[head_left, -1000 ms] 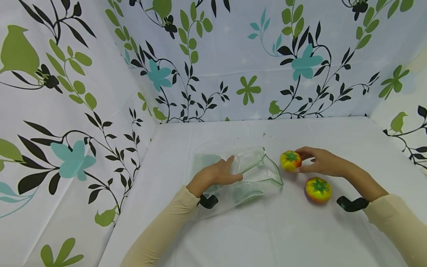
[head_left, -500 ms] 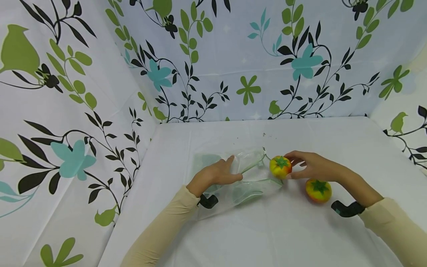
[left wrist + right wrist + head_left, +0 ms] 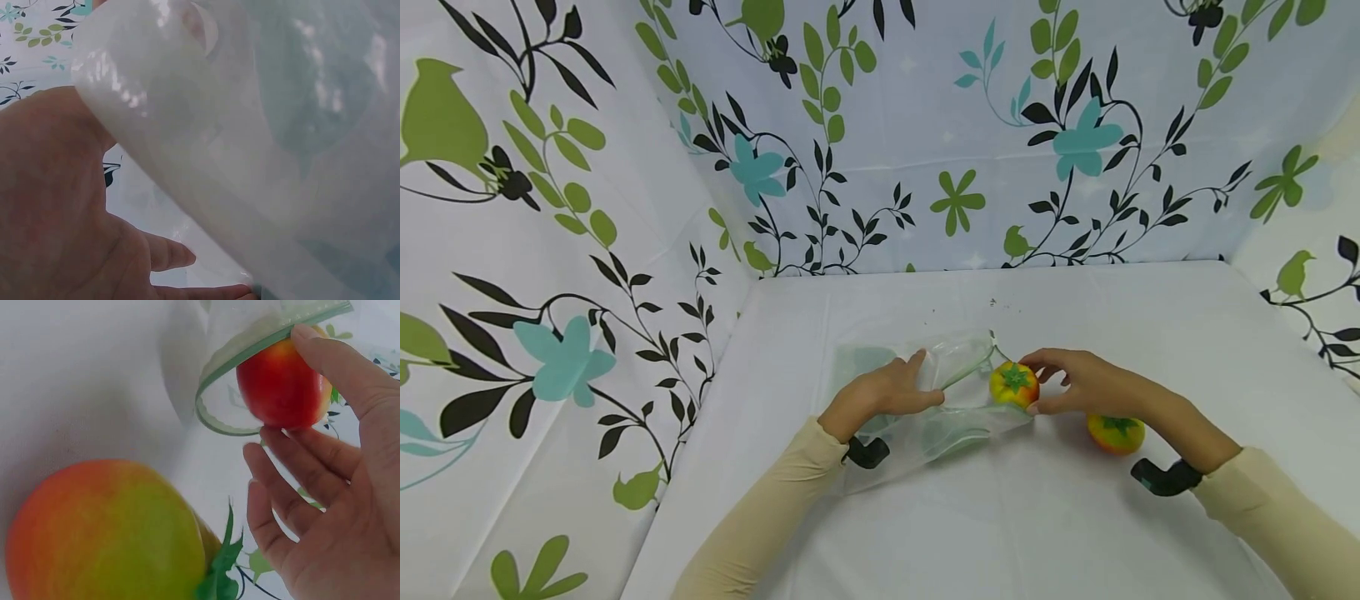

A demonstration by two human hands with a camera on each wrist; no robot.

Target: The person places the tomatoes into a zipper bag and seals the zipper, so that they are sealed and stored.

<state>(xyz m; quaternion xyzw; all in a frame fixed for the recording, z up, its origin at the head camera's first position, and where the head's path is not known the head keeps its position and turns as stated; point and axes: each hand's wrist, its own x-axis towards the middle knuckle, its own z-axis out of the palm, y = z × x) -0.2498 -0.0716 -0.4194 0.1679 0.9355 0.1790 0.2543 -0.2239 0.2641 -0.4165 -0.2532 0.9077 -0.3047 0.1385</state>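
Note:
My right hand (image 3: 1082, 385) pinches a yellow-and-red tomato (image 3: 1011, 385) with a green leafy top, thumb on one side and fingertips on the other. This tomato is at the mouth of a clear, green-tinted zip bag (image 3: 955, 437); in the right wrist view the bag's green zip edge (image 3: 232, 361) crosses over its upper part. My left hand (image 3: 883, 390) lies on the bag, its thumb and a finger straight and spread apart. In the left wrist view, bag film covers part of that hand. A second tomato (image 3: 1116, 435) lies below my right hand, partly hidden by it.
White cloth covers the table (image 3: 1000, 533). A curtain (image 3: 880, 167) printed with leaves and birds hangs behind it and along the sides. A black camera mount (image 3: 1165, 477) sits on the right wrist, another mount (image 3: 868, 452) on the left.
My right hand has carried the held tomato leftward, from beside the bag to its mouth. The right forearm now covers part of the second tomato. My left hand has stayed in place.

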